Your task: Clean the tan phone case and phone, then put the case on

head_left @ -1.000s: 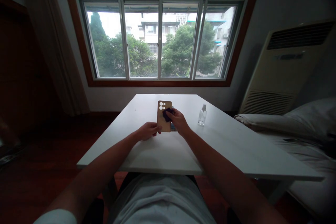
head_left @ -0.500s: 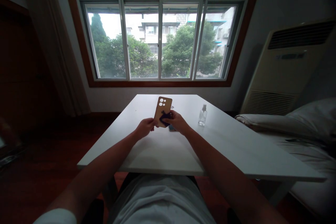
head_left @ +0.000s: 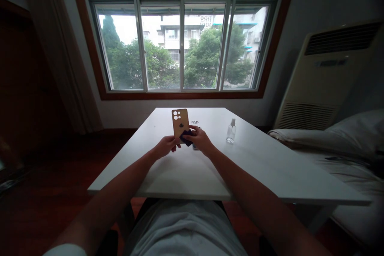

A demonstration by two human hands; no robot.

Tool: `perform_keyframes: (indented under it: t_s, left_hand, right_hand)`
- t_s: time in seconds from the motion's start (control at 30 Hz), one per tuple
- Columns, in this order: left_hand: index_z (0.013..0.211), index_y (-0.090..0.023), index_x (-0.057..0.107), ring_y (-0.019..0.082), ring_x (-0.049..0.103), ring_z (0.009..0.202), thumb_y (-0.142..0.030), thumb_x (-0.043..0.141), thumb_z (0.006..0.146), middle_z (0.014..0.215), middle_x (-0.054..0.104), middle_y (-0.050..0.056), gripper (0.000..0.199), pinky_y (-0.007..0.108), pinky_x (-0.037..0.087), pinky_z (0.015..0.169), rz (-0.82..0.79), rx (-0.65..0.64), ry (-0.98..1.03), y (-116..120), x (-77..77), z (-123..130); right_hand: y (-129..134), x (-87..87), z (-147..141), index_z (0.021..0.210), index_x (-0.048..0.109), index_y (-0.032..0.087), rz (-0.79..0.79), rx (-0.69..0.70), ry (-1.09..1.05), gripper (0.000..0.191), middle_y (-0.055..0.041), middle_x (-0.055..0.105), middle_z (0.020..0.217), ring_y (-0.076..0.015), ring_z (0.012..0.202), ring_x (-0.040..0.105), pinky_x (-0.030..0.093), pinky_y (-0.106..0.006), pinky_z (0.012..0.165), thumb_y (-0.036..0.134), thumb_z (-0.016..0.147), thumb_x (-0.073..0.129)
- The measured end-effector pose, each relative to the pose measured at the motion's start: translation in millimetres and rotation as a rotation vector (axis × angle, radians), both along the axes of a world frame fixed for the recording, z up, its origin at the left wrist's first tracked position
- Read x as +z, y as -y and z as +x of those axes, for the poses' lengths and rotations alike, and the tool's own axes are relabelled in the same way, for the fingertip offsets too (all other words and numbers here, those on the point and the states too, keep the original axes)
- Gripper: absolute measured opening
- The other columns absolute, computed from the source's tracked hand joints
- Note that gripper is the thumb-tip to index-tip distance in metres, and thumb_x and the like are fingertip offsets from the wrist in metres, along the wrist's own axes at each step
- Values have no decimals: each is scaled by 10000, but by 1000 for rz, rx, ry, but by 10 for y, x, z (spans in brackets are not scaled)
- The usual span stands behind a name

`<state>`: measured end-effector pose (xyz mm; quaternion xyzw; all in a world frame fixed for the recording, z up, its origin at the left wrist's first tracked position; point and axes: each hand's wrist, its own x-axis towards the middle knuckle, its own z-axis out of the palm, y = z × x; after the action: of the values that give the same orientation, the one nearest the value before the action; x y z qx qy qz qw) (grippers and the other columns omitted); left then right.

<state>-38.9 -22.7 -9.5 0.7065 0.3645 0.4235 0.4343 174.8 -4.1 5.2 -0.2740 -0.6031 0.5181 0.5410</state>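
Observation:
A tan phone case (head_left: 181,119) with round camera holes and a dark leaf-like mark stands upright above the table. My left hand (head_left: 167,146) grips its lower left corner between thumb and fingers. In my right hand (head_left: 201,140) is a dark purple cloth (head_left: 187,137), pressed against the lower right part of the case. Behind the right hand, a dark flat object (head_left: 195,147) on the table is mostly hidden. A small dark ring-like item (head_left: 195,121) lies on the table beyond the case.
The white table (head_left: 252,168) reaches away to a wall with a window. On its right half stands a clear spray bottle (head_left: 231,132). A floor air conditioner (head_left: 327,76) and a cushioned seat (head_left: 303,138) are at the right.
The phone case has shifted left and turned more upright. The cloth has moved slightly left and down on it, uncovering the leaf-like mark. Both hands have shifted a little left.

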Motion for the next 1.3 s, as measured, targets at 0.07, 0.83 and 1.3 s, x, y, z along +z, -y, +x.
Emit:
perform_keyframes:
  t_s: [0.07,0.83,1.3]
  left_hand:
    - [909,-104,697,120,535,579,-661,644,862,830,690,99,561,267,423,552,-31,-45,-31,-3,-17,-9]
    - [900,-140,635,117,552,689,-508,797,810,774,605,14,412,275,479,681,-68,40,239,55,137,-60]
    - [810,-162,600,113,509,595,-576,798,766,652,568,-7,461,264,426,605,-13,158,300,-27,97,-183]
  right_hand:
    - [14,34,9,1260,590,203,-12,-42,-32,666,-64,793,1030,-246,905,763,646,-388,797,279,681,910]
    - [-232,157,316,1115,619,215,-117,-322,-439,488,-37,749,990,-219,916,746,660,-331,787,306,700,859]
    - [-159,-139,4,983,689,192,-254,-87,-320,386,-78,781,978,-228,858,751,644,-313,687,286,668,892]
